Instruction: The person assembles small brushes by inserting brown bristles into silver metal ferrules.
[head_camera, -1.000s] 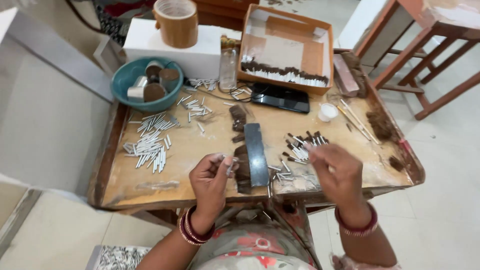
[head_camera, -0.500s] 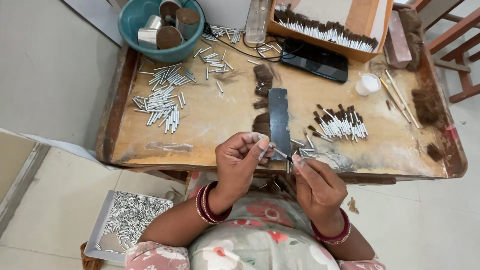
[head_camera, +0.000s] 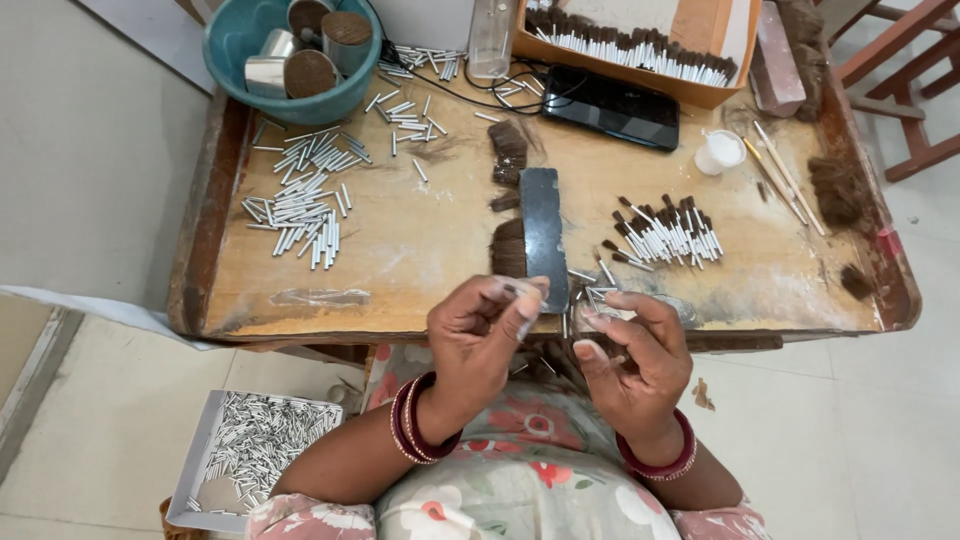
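Pinching something small and pale, the left hand (head_camera: 478, 330) has its fingers (head_camera: 522, 312) narrowed on what looks like a short metal tube, though the piece is too small to name surely. The right hand (head_camera: 632, 355) sits just beside it, fingers half curled and loosely apart, tips turned toward the left hand's pinch; whether it holds anything cannot be told. The held piece lies between the two hands, nearer the left. Just beyond both sets of fingers, a dark flat bar (head_camera: 543, 236) lies on the counter (head_camera: 420, 240), long axis pointing away from the person.
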